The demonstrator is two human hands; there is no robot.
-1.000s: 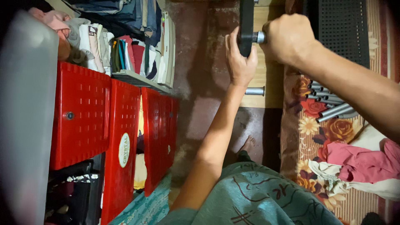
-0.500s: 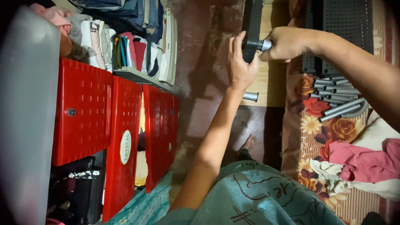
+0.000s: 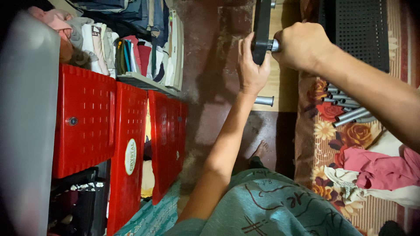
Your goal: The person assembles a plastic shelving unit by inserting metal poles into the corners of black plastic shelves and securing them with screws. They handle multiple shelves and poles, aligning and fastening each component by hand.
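Observation:
The view is turned sideways. A black plastic shelf panel (image 3: 261, 26) stands on edge at the top middle. My left hand (image 3: 250, 70) presses flat against its edge and holds it. My right hand (image 3: 302, 46) is closed around a short grey metal tube (image 3: 274, 45) that meets the panel at a socket. A second grey tube (image 3: 264, 101) sticks out of the panel lower down, just past my left wrist.
Several loose grey tubes (image 3: 345, 109) lie on a flowered mat (image 3: 323, 144) beside a black perforated panel (image 3: 358, 30). Pink and white cloth (image 3: 380, 170) lies at right. Red plastic drawers (image 3: 122, 131) and stacked clothes (image 3: 131, 52) fill the left. My bare foot (image 3: 261, 150) rests on the dark floor.
My right hand has shifted on the tube, closing more fully over it against the panel. The left hand stays on the panel's edge. The camera moved slightly.

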